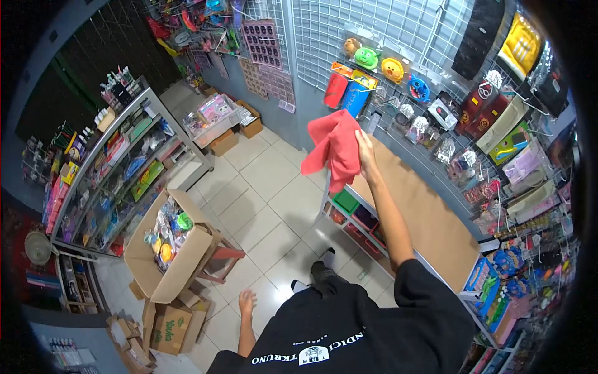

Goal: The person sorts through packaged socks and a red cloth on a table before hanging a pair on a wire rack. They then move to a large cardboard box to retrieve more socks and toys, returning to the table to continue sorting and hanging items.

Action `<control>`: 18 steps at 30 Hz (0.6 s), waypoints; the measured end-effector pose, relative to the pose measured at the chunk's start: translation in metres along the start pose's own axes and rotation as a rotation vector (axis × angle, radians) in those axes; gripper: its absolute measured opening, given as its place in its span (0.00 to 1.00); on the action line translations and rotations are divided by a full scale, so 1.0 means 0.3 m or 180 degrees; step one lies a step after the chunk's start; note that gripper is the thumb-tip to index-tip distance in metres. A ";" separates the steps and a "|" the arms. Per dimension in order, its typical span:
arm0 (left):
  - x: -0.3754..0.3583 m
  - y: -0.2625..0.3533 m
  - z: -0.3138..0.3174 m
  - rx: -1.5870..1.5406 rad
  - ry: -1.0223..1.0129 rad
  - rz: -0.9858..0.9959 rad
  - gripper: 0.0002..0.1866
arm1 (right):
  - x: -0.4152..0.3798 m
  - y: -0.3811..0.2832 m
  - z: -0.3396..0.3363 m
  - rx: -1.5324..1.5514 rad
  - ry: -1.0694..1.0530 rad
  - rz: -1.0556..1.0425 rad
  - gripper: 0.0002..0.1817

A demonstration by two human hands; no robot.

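My right hand (366,149) grips a red cloth (335,149), which hangs loosely from the fingers above the far end of a brown-topped shelf unit (417,199). Just beyond the cloth, a red pouch (336,89) and a blue pouch (357,93) hang on the wall grid. My left hand (247,302) is low at my side over the tiled floor, fingers apart and holding nothing. Left of it stands an open cardboard box (199,249) with small packaged toys (167,235) inside, resting on a red stool (224,254).
A white wire grid (392,31) carries many hanging goods along the right wall. A glass display case (118,168) stands at left. Another cardboard box (171,327) lies on the floor. Tiled floor (274,174) runs between case and shelf unit.
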State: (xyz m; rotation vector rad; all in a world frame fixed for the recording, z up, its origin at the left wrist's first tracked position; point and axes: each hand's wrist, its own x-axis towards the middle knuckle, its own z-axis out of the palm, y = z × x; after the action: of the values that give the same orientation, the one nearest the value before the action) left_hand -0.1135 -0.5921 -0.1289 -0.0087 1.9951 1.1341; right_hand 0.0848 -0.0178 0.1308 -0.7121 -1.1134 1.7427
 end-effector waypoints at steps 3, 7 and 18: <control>-0.012 -0.344 -0.143 -0.0286 0.0343 -0.0970 0.18 | 0.100 0.162 -0.125 -0.2207 0.0957 0.0182 0.31; -0.161 -0.587 -0.159 0.0432 -0.0367 -0.0611 0.21 | 0.093 0.276 -0.183 -0.3897 0.1265 -0.0685 0.41; -0.142 -0.651 -0.012 0.0808 -0.0604 -0.0371 0.23 | 0.178 0.519 -0.004 -0.3054 0.1013 -0.1747 0.24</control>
State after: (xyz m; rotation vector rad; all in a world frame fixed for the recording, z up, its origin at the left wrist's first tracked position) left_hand -0.0142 -0.7262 -0.2390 0.1087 1.9276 0.7732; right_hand 0.0035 0.0052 -0.0104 -1.0619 -1.7043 0.5451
